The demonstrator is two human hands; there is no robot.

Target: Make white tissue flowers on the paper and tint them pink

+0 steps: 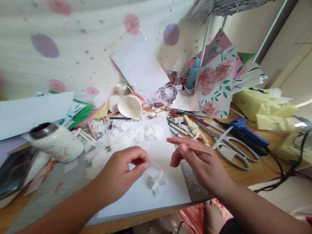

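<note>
My left hand is closed in a pinch over the white sheet, with a small whitish scrap of paper at its fingertips. My right hand, also closed, holds a thin stick between thumb and fingers, its pointed end toward the left. Between and just below the hands lies a loose cluster of white paper pieces. Farther up the sheet is a ruffled white paper flower, beside a heap of torn white paper.
On the left lie an open white bottle and a dark phone-like slab. A paper cup rests on its side behind the scraps. Scissors, a blue glue gun and several pens lie on the right. A black cable hangs off the edge.
</note>
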